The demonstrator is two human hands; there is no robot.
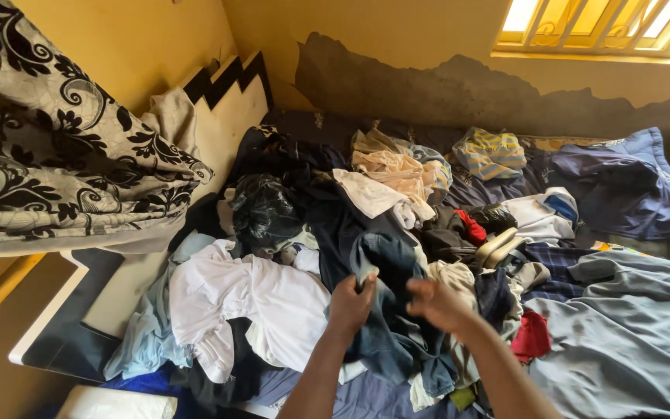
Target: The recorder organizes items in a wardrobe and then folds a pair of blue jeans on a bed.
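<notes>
Denim garment (385, 310), one piece, hangs lengthwise toward me over the clothes heap on the bed (630, 349). I see two hands: left hand (350, 302) clenched on its edge, right hand (437, 304) blurred, grip unclear.

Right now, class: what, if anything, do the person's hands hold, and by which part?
The left hand grips a dark blue-grey garment by its upper edge, above the clothes pile. The right hand is blurred; its hold cannot be told.
</notes>
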